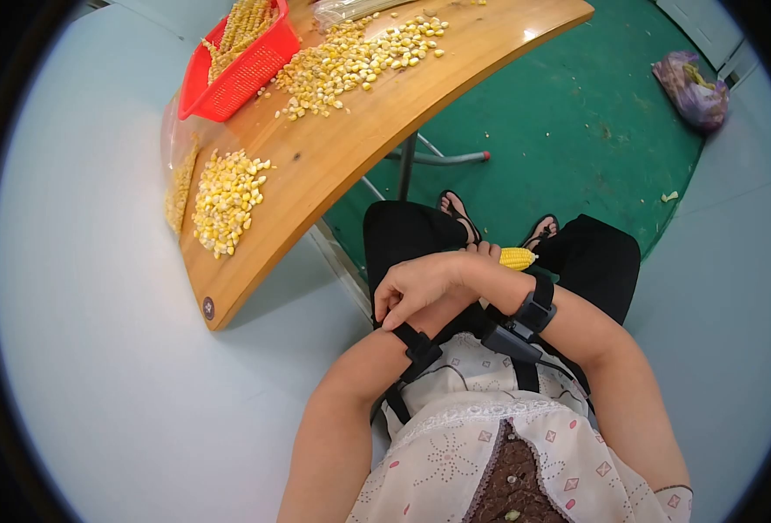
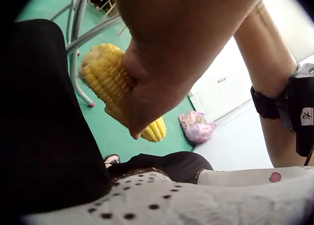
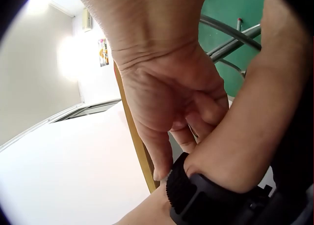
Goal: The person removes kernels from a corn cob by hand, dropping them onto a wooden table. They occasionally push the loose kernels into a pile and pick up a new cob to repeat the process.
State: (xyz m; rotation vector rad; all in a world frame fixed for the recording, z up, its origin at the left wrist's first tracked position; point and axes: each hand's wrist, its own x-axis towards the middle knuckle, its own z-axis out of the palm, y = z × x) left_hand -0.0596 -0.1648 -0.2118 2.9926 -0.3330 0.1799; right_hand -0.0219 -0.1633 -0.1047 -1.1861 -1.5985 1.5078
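Observation:
A yellow ear of corn [image 2: 105, 75] with its kernels on is gripped in my left hand [image 2: 152, 82], low between the knees. In the head view most of that hand is hidden under the right forearm, and only the tip end of the corn [image 1: 516, 258] shows. My right hand [image 1: 416, 286] crosses over to the left forearm, its thumb and fingers bent at the black wrist strap [image 1: 413, 342] there. In the right wrist view the right hand [image 3: 167, 97] has its fingers curled, with fingertips right at the edge of the strap [image 3: 177, 188].
A wooden table [image 1: 315, 170] curves ahead, bearing loose kernels [image 1: 342, 74], a second kernel pile [image 1: 227, 200] and a red basket [image 1: 246, 78] of stripped-looking cobs. A plastic bag [image 1: 695, 91] lies on the green floor [image 1: 568, 122]. Metal table legs [image 1: 407, 166] stand near the feet.

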